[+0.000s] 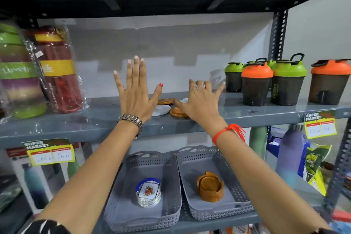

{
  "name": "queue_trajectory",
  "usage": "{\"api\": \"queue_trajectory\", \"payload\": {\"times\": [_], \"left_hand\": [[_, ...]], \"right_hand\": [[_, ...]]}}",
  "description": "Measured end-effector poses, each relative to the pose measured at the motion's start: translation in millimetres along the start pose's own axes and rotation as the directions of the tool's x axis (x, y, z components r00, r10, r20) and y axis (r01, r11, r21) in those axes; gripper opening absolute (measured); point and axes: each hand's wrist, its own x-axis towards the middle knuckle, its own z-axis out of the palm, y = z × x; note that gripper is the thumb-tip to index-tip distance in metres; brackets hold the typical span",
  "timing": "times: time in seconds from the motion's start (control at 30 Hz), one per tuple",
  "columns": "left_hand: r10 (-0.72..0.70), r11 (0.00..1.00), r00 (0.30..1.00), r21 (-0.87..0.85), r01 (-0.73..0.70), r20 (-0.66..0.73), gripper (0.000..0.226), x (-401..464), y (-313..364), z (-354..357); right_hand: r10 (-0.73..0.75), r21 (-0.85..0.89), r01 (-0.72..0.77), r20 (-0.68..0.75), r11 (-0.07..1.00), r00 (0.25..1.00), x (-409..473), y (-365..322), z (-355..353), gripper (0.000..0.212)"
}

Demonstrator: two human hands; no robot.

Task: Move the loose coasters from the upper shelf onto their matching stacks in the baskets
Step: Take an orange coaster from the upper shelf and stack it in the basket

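Loose coasters lie on the grey upper shelf (95, 119): a white one (161, 110), an orange wooden one (176, 112), another orange one (164, 101) behind and a white edge (183, 100) partly hidden. My left hand (135, 91) is raised flat above them, fingers spread, holding nothing. My right hand (199, 100) hovers over the coasters with fingers apart, its thumb near the orange one; I cannot tell if it touches. Below, the left basket (114, 203) holds a stack of white patterned coasters (149, 192). The right basket (237, 182) holds a stack of orange wooden coasters (210, 186).
Shaker bottles with green and orange lids (266, 81) stand on the upper shelf at right. Wrapped bottles (55, 68) stand at left. Price labels (50, 152) hang on the shelf edge. Metal bottles (290, 154) and packets fill the lower shelf at right.
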Motion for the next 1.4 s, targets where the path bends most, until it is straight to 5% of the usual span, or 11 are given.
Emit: {"api": "queue_trajectory", "payload": {"times": [0.13,0.43,0.93,1.2,1.4], "left_hand": [[-0.036,0.999,0.999,0.034,0.036,-0.009,0.076,-20,-8,-6],[-0.086,0.992,0.995,0.096,0.081,0.051,0.074,-88,-36,-3],[-0.105,0.993,0.993,0.051,0.102,0.053,0.067,-114,-40,14],[-0.091,0.995,0.996,0.052,0.090,0.005,0.066,-114,-41,17],[-0.092,0.995,0.996,0.028,0.093,-0.022,0.069,-114,-40,19]], "right_hand": [[0.150,-0.036,-0.147,0.157,0.989,0.976,-10,-3,7,0.080],[0.231,0.019,-0.242,0.234,0.970,0.944,-10,-9,11,0.070],[0.202,0.197,-0.150,-0.281,0.969,0.938,-63,-24,29,0.082],[0.149,0.360,0.121,-0.637,0.925,0.756,-91,-34,35,0.075],[0.174,0.421,0.181,-0.675,0.889,0.717,-108,-41,15,0.073]]}}
